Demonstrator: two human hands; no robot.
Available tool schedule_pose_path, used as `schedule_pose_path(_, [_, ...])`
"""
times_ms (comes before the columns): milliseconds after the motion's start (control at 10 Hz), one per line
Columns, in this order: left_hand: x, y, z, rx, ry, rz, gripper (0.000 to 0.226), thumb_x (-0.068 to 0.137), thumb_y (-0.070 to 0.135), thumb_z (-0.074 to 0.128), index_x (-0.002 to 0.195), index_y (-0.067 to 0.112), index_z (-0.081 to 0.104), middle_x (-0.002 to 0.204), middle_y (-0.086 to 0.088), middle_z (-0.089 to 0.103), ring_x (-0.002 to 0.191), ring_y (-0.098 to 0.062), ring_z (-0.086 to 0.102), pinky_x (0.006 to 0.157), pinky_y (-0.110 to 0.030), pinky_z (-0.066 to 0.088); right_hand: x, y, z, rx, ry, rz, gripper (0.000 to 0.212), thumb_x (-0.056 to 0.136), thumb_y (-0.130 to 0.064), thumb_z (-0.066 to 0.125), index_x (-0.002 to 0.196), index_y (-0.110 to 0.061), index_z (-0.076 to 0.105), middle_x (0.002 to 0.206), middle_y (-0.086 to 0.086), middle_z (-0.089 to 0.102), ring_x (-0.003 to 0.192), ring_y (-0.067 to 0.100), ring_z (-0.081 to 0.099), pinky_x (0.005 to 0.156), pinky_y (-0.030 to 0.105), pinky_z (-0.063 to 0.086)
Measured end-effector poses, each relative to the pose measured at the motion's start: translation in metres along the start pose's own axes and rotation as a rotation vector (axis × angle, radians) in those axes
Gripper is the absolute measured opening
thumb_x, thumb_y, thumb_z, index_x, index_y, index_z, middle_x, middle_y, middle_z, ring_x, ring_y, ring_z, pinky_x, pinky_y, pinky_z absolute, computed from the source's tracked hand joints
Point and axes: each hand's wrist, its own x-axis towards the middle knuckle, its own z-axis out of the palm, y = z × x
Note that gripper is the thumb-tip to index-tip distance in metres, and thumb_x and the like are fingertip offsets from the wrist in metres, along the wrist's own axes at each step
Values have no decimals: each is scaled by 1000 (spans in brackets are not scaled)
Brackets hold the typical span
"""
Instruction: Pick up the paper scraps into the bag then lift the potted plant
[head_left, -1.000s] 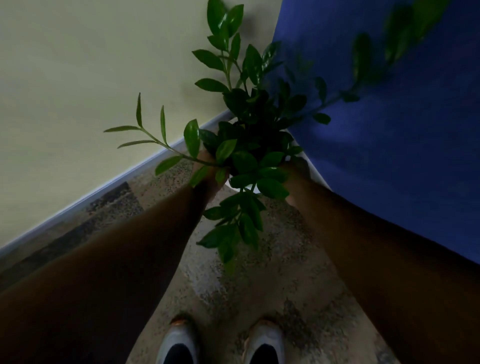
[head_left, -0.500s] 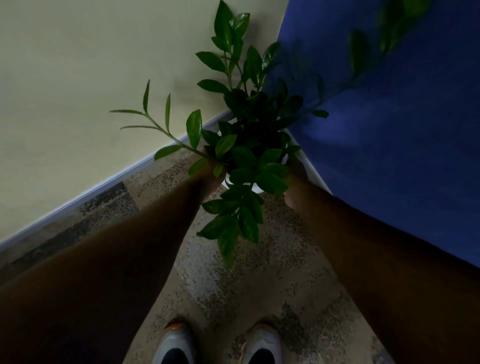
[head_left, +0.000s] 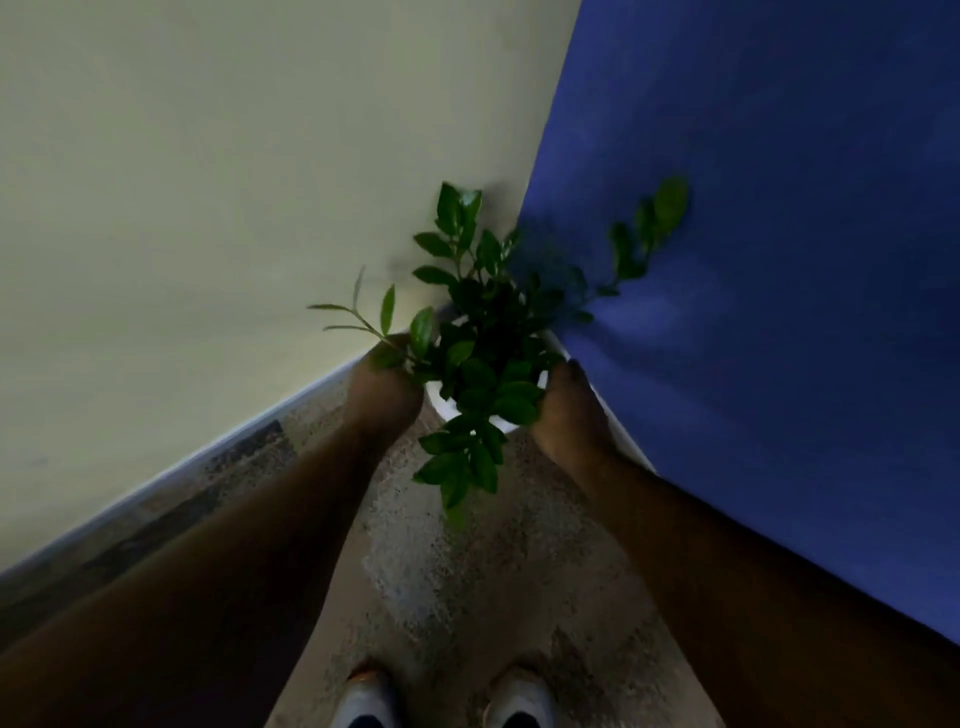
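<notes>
Gripped on either side by left hand (head_left: 382, 387) and right hand (head_left: 566, 410), leafy green plant in round white pot (head_left: 480, 364) in the wall corner; likely to tip if grip slackens unevenly.

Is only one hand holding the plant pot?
No, the left hand and the right hand each hold a side of the white pot.

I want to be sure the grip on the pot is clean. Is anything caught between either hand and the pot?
Only foliage. Leaves of the potted plant spill over the white pot and hide the fingers of the left hand and part of the right hand. Both hands flank the pot; whether leaves are pinched cannot be told.
</notes>
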Motion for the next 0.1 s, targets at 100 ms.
schedule_pose_path(100, [-8, 29, -37, -10, 109, -4, 26, 88, 11, 51, 109, 9, 67, 109, -12, 71, 99, -32, 66, 75, -28, 44, -18, -24, -40, -99, 139, -93, 56, 95, -22, 53, 147, -11, 37, 147, 13, 43, 132, 28, 44, 109, 35, 36])
